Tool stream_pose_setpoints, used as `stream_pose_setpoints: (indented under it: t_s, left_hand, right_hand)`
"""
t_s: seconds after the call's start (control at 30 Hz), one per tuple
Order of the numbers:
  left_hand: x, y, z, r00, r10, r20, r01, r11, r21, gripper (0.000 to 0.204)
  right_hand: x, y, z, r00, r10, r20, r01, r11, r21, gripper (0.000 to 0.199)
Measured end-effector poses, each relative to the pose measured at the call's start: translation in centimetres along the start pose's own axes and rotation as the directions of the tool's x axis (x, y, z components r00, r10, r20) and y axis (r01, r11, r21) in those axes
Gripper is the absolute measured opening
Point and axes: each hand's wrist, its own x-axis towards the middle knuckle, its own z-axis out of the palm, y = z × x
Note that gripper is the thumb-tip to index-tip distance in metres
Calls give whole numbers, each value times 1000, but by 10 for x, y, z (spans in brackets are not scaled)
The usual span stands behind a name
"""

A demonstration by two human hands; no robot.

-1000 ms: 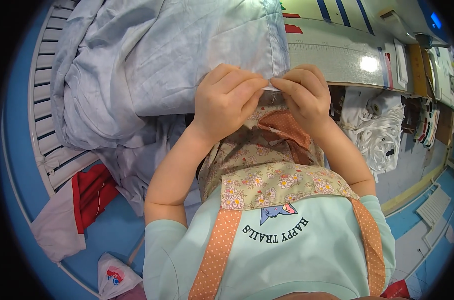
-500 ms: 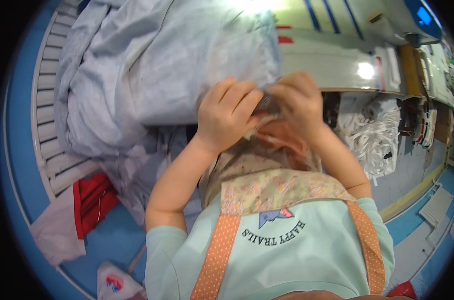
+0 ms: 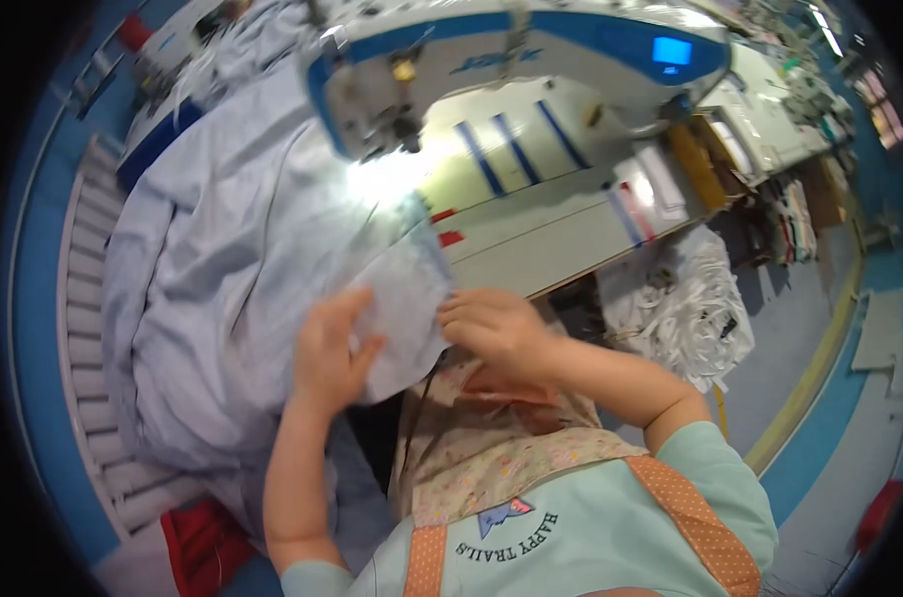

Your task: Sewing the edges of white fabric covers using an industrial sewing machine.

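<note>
A large heap of pale blue-grey fabric (image 3: 232, 239) spreads over the left of the sewing table and hangs down toward my lap. My left hand (image 3: 334, 343) lies on it near its front, thumb and fingers apart, slightly blurred. At the cloth's right edge, my right hand (image 3: 496, 330) has its fingers pinched together on the fabric's border. Beyond my hands stands a white and blue sewing machine (image 3: 571, 60), its needle area (image 3: 377, 149) brightly lit above the cloth.
Blue and red tape strips mark the white tabletop (image 3: 561, 234). Bundled white strips (image 3: 700, 308) hang below the table at the right. A white slatted rack (image 3: 98, 378) runs along the left, with red cloth (image 3: 207, 547) low beside it. A floral apron (image 3: 521, 463) covers my lap.
My hands have come apart: the left moved left and opened over the fabric, the right stays at its edge. The view has shifted, bringing the sewing machine into sight.
</note>
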Motion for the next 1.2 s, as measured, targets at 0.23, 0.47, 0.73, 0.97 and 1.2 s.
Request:
stream_pose_setpoints:
  t_s: [0.23,0.47,0.73,0.97,1.2]
  left_hand:
    - [28,-48,-23,961,-236,148,208,961,180,22]
    - [115,-82,41,995,20,-95,4,968,250,22]
    - [172,-170,65,991,-27,-130,67,947,313,52]
    - [186,-209,87,972,194,-136,-59,755,653,66]
    - [177,-197,87,980,184,-82,-92,771,630,61]
  right_hand:
    - [7,2,5,999,41,35,-42,998,40,20]
    - [3,-2,6,994,98,50,-100,995,24,39]
    - [1,-5,9,995,101,0,-101,992,79,16]
    - [-4,-5,8,993,109,35,-112,989,93,22]
    - [-6,-3,12,996,94,9,-94,990,108,26]
